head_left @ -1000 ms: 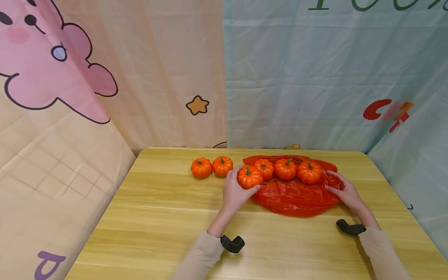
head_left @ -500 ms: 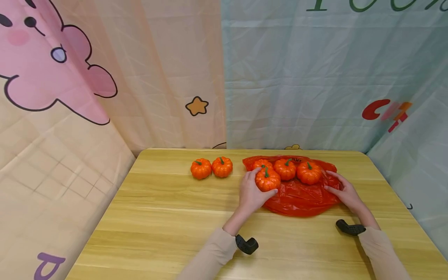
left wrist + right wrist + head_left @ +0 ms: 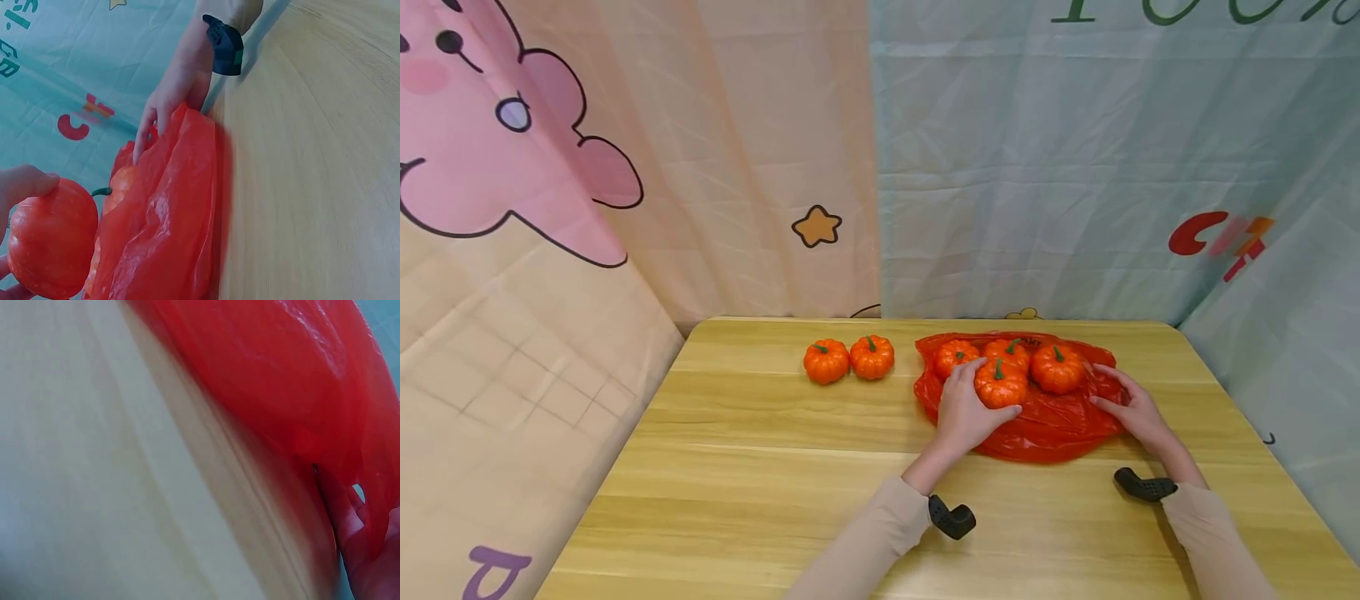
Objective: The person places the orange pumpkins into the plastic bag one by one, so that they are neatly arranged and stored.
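Observation:
In the head view, my left hand [image 3: 964, 414] grips a small orange pumpkin [image 3: 1002, 387] with a green stem, above the red plastic bag [image 3: 1037, 435]. Behind it, three more small pumpkins [image 3: 1057, 370] sit in a row on the bag's back half. My right hand [image 3: 1141, 414] holds the bag's right edge between thumb and fingers. The left wrist view shows the gripped pumpkin [image 3: 53, 240] close up, beside the crumpled bag [image 3: 169, 225]. In the right wrist view, a strip of red plastic [image 3: 377, 515] hangs across the right palm.
Two more small pumpkins [image 3: 872, 358] stand side by side on the wooden table [image 3: 760, 475], left of the bag. Printed curtains [image 3: 760, 167] hang right behind the table's back edge and along its sides. Each wrist wears a black camera mount [image 3: 952, 518].
My left hand has carried its pumpkin rightward, from the bag's left edge to over its middle. The right hand stays on the bag's right edge. The head view shifts slightly.

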Demonstrator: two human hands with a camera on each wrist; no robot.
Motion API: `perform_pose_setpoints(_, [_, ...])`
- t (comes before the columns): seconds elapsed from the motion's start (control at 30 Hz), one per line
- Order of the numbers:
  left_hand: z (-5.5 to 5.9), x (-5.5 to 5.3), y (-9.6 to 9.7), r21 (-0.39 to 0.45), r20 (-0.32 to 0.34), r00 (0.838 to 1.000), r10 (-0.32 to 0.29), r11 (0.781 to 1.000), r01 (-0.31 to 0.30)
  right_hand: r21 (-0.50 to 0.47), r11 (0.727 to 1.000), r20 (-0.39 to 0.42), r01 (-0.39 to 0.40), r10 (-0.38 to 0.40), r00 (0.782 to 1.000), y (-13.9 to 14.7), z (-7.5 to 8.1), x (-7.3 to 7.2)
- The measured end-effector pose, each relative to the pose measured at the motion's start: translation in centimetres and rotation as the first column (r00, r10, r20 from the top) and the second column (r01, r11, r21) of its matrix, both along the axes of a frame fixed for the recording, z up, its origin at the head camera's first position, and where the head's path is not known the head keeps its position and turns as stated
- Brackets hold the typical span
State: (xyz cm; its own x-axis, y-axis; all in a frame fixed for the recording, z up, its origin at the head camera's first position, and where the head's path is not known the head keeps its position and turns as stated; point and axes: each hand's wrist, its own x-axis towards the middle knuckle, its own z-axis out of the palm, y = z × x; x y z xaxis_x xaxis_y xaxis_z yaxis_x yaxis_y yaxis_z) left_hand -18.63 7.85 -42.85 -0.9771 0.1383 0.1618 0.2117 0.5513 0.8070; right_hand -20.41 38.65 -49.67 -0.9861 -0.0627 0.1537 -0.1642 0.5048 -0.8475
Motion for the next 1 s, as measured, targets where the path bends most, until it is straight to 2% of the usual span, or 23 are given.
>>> perform_pose_setpoints(0.17, [-0.1,-0.1,1.2,-0.035,-0.01,1.0,-0.013,0.999,0.013,-0.017,1.0,-0.008,-0.008,0.007,1.0,0.0,0.0,-0.2])
perform_pose_setpoints(0.43, [-0.6,-0.2,3.2,-0.053,-0.014,0.999,-0.029,0.998,0.028,0.026,1.0,0.01,0.004,-0.004,1.0,0.0,-0.1,-0.2])
perform_pose_setpoints(0.73, [-1.3,-0.1,5.2,-0.046,0.016,0.998,-0.058,0.997,0.058,0.023,1.0,0.023,-0.006,0.005,1.0,-0.1,0.1,-0.2])
perform_pose_setpoints(1.0, [-1.3,0.1,6.6,-0.061,0.041,0.996,-0.074,0.995,0.076,0.004,1.0,0.014,-0.004,0.004,1.0,-0.1,-0.1,-0.2])
